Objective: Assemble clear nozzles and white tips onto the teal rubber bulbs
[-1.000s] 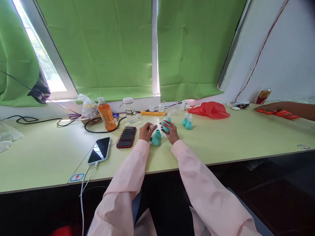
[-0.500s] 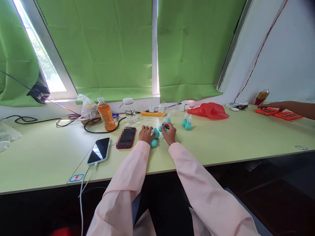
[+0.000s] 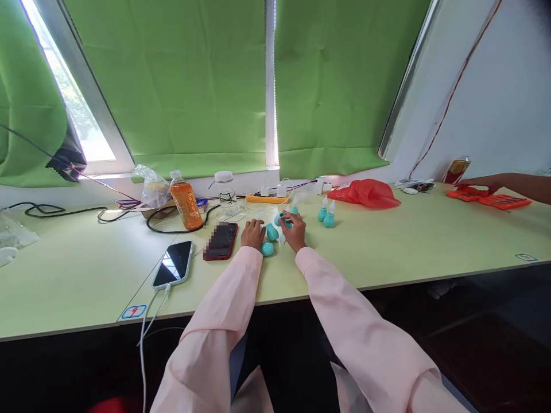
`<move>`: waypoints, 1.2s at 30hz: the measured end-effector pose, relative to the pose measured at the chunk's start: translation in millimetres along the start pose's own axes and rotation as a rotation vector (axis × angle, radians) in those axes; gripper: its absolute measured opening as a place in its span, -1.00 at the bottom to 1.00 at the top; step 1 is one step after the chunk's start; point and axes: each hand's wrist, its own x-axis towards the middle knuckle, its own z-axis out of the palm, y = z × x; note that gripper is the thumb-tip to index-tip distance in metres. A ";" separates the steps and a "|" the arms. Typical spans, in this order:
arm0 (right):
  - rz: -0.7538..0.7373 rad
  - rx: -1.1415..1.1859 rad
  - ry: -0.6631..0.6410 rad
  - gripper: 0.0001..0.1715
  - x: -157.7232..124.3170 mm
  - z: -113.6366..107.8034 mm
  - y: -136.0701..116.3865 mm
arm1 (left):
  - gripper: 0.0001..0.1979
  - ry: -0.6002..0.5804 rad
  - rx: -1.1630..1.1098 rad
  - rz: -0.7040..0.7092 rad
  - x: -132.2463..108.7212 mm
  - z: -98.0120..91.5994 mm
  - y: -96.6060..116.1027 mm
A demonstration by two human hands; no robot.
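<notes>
My left hand (image 3: 253, 234) rests low over the table with its fingers bent and apart, holding nothing visible. Just to its right lie a teal squeeze bulb (image 3: 271, 232) and a second, rounder teal bulb (image 3: 267, 249). My right hand (image 3: 294, 230) has thumb and fingertips pinched together beside another teal bulb (image 3: 278, 219); what is between the fingertips is too small to tell. A small whitish nozzle (image 3: 282, 240) lies between the hands. Behind the right hand stands a teal bulb with a white nozzle (image 3: 295, 205), and two more nozzled bulbs (image 3: 329, 216) stand upright further right.
On the left are a white-edged phone (image 3: 173, 264) on a charging cable, a red-edged phone (image 3: 221, 241), an orange drink bottle (image 3: 186, 201) and a clear jar (image 3: 226, 194). A yellow power strip (image 3: 267, 198) and red bag (image 3: 365, 194) lie behind. Another person's hand (image 3: 477, 182) touches orange packs (image 3: 503, 201).
My left hand has drawn slightly left, away from the teal bulb beside it. The right fingertips have shifted a little left and up. The other person's hand has moved slightly right.
</notes>
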 end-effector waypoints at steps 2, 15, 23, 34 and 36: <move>-0.005 -0.050 -0.049 -0.79 8.0 2.6 1.7 | -0.78 -0.014 0.024 -0.002 0.5 0.3 0.1; 0.025 -0.387 -0.267 -0.85 23.1 3.5 -0.8 | -0.69 -0.072 0.123 0.040 -3.5 -4.2 9.5; 0.010 -0.439 -0.070 -0.57 28.1 -32.3 -3.1 | -0.68 -0.042 0.184 -0.050 -3.7 -5.0 15.5; 0.480 -0.504 -0.389 -0.04 47.6 -10.3 14.1 | -0.65 -0.011 0.155 -0.223 -4.8 -10.2 12.3; 0.487 -0.508 -0.421 -0.24 49.2 -8.0 19.0 | -0.65 -0.011 0.130 -0.225 -4.6 -11.1 11.5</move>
